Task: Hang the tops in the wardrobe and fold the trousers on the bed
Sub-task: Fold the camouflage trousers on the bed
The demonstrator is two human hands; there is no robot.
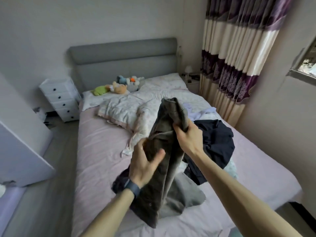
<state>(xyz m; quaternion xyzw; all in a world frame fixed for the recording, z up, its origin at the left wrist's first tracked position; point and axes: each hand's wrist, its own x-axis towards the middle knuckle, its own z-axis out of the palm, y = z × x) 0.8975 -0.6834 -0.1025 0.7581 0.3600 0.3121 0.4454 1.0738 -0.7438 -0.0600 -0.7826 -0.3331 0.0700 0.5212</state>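
I hold a grey-brown garment (164, 177) up over the bed (99, 151); it looks like trousers, though its shape is bunched. My left hand (145, 161) grips its middle, thumb on the front. My right hand (186, 135) grips a fold higher up, near the top edge. The garment's lower end trails onto the pink sheet. A dark navy garment (215, 147) lies crumpled on the bed behind my right wrist. A pale lilac piece of clothing (201, 112) lies beyond it.
A rumpled floral duvet (130, 108) covers the bed's middle, with soft toys (118, 86) by the grey headboard. A white drawer unit (59, 98) stands left of the bed. A white panel (22, 147), perhaps a wardrobe door, is at left. Striped curtains (239, 53) hang right.
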